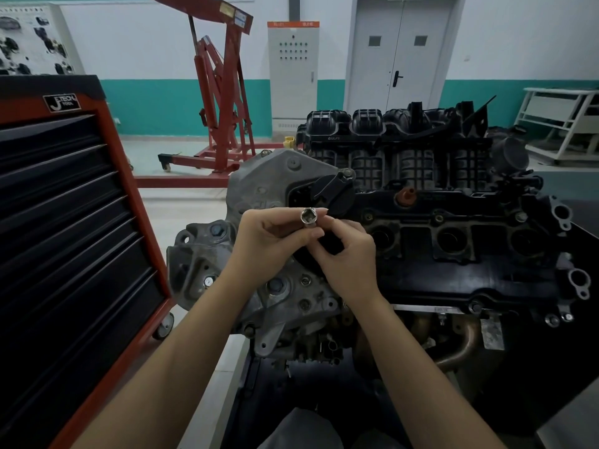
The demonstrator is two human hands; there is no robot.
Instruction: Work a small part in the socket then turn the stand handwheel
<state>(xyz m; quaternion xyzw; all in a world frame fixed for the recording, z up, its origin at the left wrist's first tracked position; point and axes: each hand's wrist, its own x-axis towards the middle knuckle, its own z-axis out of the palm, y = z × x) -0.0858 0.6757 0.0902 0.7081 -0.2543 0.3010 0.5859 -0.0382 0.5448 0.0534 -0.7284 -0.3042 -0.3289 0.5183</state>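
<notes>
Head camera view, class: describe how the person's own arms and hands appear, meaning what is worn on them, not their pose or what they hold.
Both forearms are bare up to the frame's lower edge; no sleeves show. The left hand and right hand wear no gloves. No rings, watch or wristband are visible. Fingernails look short and unpainted.

Bare forearms, no sleeves, grey trousers.
</notes>
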